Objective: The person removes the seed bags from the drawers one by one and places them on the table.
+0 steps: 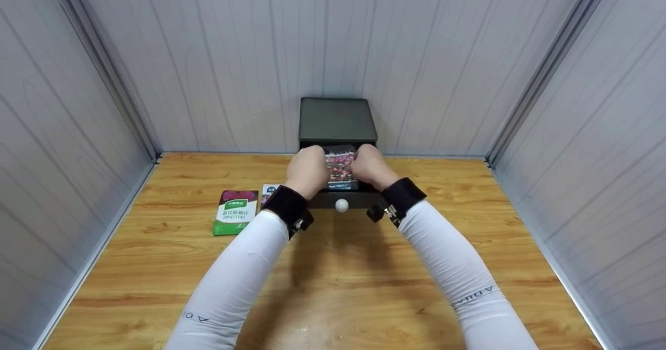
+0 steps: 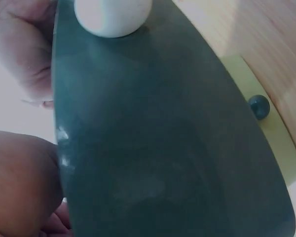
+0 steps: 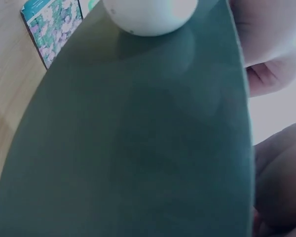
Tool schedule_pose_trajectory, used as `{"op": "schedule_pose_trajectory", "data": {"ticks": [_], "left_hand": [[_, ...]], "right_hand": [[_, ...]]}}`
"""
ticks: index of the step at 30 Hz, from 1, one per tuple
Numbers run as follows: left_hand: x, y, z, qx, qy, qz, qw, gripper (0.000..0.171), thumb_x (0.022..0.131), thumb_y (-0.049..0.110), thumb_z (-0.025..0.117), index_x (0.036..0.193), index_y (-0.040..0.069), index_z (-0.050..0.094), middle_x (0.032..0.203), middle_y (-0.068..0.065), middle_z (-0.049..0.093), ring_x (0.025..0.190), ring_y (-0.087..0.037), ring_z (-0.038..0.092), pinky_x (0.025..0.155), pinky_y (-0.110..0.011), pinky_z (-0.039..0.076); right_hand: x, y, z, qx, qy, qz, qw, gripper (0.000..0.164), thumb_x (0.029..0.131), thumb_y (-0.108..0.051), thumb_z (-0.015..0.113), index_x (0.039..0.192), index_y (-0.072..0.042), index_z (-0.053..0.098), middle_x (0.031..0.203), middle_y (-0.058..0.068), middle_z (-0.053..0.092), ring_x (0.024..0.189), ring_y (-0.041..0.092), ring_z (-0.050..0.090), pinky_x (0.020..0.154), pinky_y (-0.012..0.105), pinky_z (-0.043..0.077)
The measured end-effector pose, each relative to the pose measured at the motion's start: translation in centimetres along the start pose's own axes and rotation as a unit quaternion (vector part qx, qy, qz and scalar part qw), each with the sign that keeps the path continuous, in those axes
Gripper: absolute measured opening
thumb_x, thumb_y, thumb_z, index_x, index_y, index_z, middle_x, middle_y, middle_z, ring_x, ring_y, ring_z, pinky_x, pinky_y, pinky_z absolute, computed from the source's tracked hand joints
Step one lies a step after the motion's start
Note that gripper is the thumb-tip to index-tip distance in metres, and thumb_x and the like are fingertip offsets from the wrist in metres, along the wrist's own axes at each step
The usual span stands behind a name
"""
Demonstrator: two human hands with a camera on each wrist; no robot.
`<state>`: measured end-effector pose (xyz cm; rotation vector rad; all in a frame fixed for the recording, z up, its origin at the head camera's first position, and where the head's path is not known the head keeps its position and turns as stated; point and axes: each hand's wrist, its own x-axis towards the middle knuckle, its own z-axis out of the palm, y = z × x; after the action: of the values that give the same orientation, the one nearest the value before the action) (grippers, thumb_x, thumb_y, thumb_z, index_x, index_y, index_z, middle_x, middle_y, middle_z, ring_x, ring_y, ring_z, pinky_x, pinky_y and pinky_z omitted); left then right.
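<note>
Table (image 1: 343, 287) spreads before the drawer front (image 1: 359, 201); behind it, your left hand (image 1: 308, 169) and right hand (image 1: 372, 166) grip a pink-speckled packet (image 1: 340, 168).

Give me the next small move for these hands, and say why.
Probably ease the pink-patterned packet down into the open drawer: the left hand and right hand hold its opposite sides, and the head view shows it within the drawer's opening, behind the white knob. Whether it touches the bottom is hidden.
</note>
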<state>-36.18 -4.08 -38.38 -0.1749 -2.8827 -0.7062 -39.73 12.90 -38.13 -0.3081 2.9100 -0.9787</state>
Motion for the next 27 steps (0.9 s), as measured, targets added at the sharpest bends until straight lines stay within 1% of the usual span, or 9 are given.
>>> {"op": "schedule_pose_trajectory", "data": {"ticks": [3,5,8,10,12,15,18,22,27], "left_hand": [[0.1,-0.2,-0.4,-0.027,-0.008,-0.002,0.9996,0.036,0.095,-0.001,0.07,0.07,0.015,0.049,0.08,-0.005,0.062,0.073,-0.024,0.06,0.067,-0.043,0.057],[0.2,-0.3,-0.6,-0.042,-0.012,-0.001,0.999,0.041,0.094,-0.003,0.067,0.068,0.017,0.041,0.072,-0.001,0.049,0.067,-0.022,0.05,0.062,-0.039,0.049],[0.4,-0.6,-0.8,-0.063,-0.017,-0.004,0.9979,0.044,0.092,-0.005,0.063,0.067,0.018,0.035,0.069,0.002,0.034,0.064,-0.021,0.041,0.061,-0.036,0.039],[0.4,-0.7,-1.0,-0.074,-0.014,-0.004,0.9972,0.043,0.089,-0.006,0.061,0.067,0.019,0.034,0.069,0.002,0.033,0.064,-0.021,0.041,0.061,-0.036,0.038],[0.3,-0.9,-1.1,-0.083,-0.006,-0.003,0.9965,0.041,0.088,-0.006,0.061,0.067,0.019,0.036,0.07,0.001,0.037,0.066,-0.023,0.044,0.062,-0.036,0.04],[0.1,-1.1,-1.3,-0.101,0.001,0.0,0.9949,0.039,0.091,-0.005,0.061,0.068,0.018,0.038,0.069,0.0,0.039,0.066,-0.024,0.047,0.064,-0.037,0.042],[-0.1,-1.4,-1.6,-0.117,0.005,0.003,0.9931,0.044,0.094,-0.002,0.063,0.066,0.017,0.036,0.065,0.003,0.031,0.06,-0.02,0.039,0.061,-0.035,0.036],[-0.2,-2.0,-1.8,-0.133,0.011,0.011,0.991,0.051,0.093,-0.001,0.066,0.061,0.019,0.031,0.06,0.006,0.021,0.055,-0.015,0.029,0.057,-0.033,0.028],[-0.4,-2.7,-2.1,-0.151,0.016,0.013,0.9883,0.052,0.09,0.0,0.071,0.061,0.02,0.033,0.059,0.007,0.026,0.055,-0.015,0.038,0.058,-0.031,0.033]], "right_hand": [[-0.1,0.1,-0.4,0.023,-0.001,0.008,1.0,0.051,0.092,0.005,0.061,0.056,-0.019,0.035,0.059,-0.007,0.023,0.053,0.013,0.024,0.055,0.028,0.024],[-0.2,0.1,-0.6,0.032,-0.001,0.01,0.999,0.052,0.095,0.003,0.062,0.056,-0.019,0.037,0.057,-0.007,0.026,0.051,0.011,0.025,0.055,0.027,0.025],[-0.4,0.2,-0.8,0.039,0.003,0.005,0.999,0.054,0.101,-0.001,0.065,0.056,-0.018,0.039,0.057,-0.007,0.028,0.052,0.012,0.029,0.057,0.028,0.027],[-0.6,0.2,-0.9,0.041,0.009,0.002,0.999,0.056,0.102,-0.003,0.067,0.056,-0.018,0.04,0.056,-0.007,0.029,0.052,0.012,0.031,0.059,0.028,0.029],[-0.7,0.2,-0.9,0.046,0.01,-0.001,0.999,0.058,0.103,-0.005,0.069,0.056,-0.018,0.039,0.057,-0.007,0.026,0.053,0.012,0.03,0.06,0.029,0.028],[-0.9,0.1,-0.9,0.051,0.009,0.0,0.999,0.058,0.105,-0.006,0.069,0.058,-0.018,0.038,0.058,-0.007,0.024,0.053,0.012,0.027,0.06,0.03,0.026],[-1.1,0.2,-0.9,0.063,0.006,0.001,0.998,0.057,0.106,-0.008,0.07,0.059,-0.017,0.04,0.059,-0.006,0.025,0.054,0.012,0.028,0.06,0.029,0.027],[-1.5,0.2,-1.0,0.081,0.008,-0.001,0.997,0.047,0.105,-0.01,0.076,0.062,-0.013,0.056,0.059,-0.007,0.032,0.053,0.011,0.034,0.056,0.027,0.029],[-2.1,0.2,-1.0,0.103,0.01,-0.009,0.995,0.026,0.104,-0.012,0.079,0.078,-0.006,0.075,0.063,-0.005,0.045,0.055,0.01,0.043,0.056,0.026,0.035]]}}
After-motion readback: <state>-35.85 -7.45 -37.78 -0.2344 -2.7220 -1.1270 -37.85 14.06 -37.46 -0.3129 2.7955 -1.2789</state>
